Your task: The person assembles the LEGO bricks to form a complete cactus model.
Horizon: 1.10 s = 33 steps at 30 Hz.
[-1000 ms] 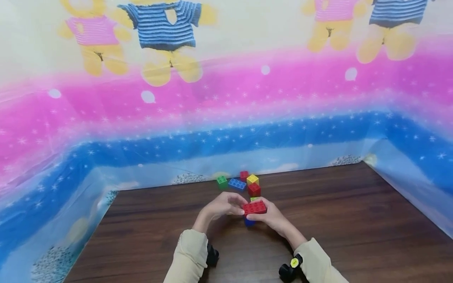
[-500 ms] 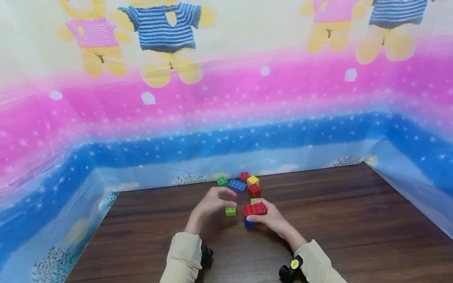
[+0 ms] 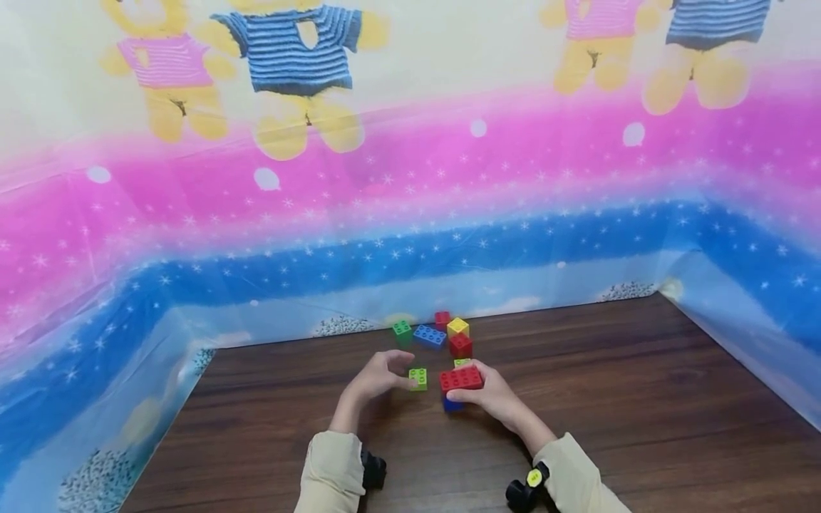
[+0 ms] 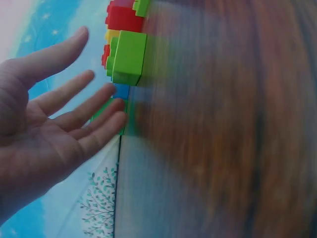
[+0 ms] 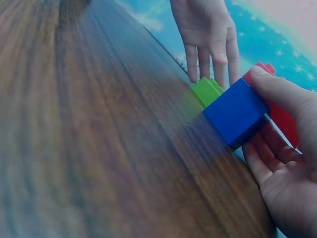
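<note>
My right hand point(image 3: 494, 393) grips a red toy building brick point(image 3: 460, 378) seated on top of a blue brick point(image 5: 237, 113). Its thumb lies across the near side, with the fingers curled behind. To the left, a lime green brick point(image 3: 419, 379) stands on the wooden table, studs up. My left hand point(image 3: 378, 375) is beside that brick, thumb and fingers spread apart. The left wrist view shows its fingers extended and the palm holding nothing, with the lime brick point(image 4: 130, 58) beyond the fingertips.
Farther back on the table point(image 3: 288, 399) sit a dark green brick point(image 3: 402, 332), a flat blue brick point(image 3: 430, 335), a yellow brick point(image 3: 458, 327) and two red ones point(image 3: 460, 345). Another lime brick point(image 3: 461, 363) peeks out behind my right hand. A patterned cloth point(image 3: 385, 278) borders the table.
My left hand has drawn away leftward from the red brick to beside the lime green brick, which has come into view. My right hand stays nearly still with its bricks.
</note>
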Available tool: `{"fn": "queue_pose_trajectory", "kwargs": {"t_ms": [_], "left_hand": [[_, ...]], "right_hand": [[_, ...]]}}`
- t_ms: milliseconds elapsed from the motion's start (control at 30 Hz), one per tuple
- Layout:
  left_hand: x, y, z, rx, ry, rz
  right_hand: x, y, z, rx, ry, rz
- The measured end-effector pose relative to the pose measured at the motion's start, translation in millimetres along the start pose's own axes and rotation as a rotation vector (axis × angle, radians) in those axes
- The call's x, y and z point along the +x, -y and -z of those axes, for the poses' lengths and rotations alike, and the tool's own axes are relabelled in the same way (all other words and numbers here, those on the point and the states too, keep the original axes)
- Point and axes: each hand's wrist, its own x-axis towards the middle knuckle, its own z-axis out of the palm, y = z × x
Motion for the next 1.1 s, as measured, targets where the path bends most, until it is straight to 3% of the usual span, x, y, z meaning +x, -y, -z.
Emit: {"fn": "queue_pose_trajectory", "kwargs": {"t_ms": [133, 533, 833, 1100], "left_hand": [[-2.0, 2.7, 0.3, -0.019, 0.013, 0.012], [1.5, 15.7, -12.0, -0.129, -0.053, 0.096], [10.7, 19.3, -23.9, -0.115, -0.097, 0.116], [7.1, 20.6, -26.6, -0.065, -0.136, 0.092]], "right_hand": [[0, 2, -3, -0.007, -0.009, 0.008], [2, 0, -4, -0.010, -0.016, 0.021], [3, 1, 1, 0.004, 0.001, 0.022], [0, 0, -1, 0.000, 0.016, 0.016]]}}
